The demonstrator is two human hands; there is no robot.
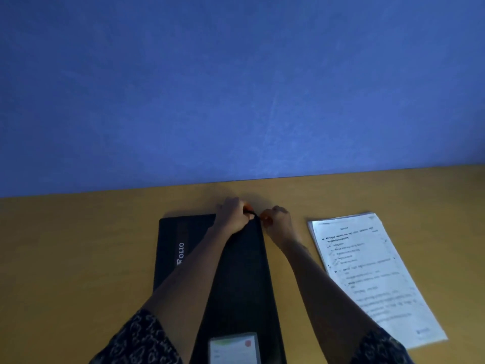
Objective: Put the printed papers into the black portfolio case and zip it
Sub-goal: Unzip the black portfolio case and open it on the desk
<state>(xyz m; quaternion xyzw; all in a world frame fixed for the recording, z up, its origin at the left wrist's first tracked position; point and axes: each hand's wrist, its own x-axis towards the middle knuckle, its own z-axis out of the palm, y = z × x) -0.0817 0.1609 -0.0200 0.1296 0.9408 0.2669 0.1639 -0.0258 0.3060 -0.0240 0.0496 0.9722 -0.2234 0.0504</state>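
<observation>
A yellow-brown wooden counter (78, 258) runs across the lower part of the view, butting against a plain blue wall (236, 88) that fills everything above it. The light is dim and the whole scene is slightly soft.

Left of centre lies one black portfolio case (241, 271), flat on the counter and lying closed, with white lettering ending in "OLIO" on its left part. One phone-like device with a lit pale screen (233, 348) rests on the near end of the case, at the bottom edge of the view.

Two bare forearms, each coming out of a dark patterned sleeve (136, 340), reach over the case to its far right corner. The left hand (233, 215) is curled closed there, fingers pinched on a small dark tab that seems to be the zipper pull (251, 212). The right hand (277, 219) is just beside it, fingers bunched at the same corner; what it grips is too blurred to tell.

To the right, apart from the case, sits one stack of printed papers (372, 274), lying flat and slightly fanned on the counter, outside the case.
</observation>
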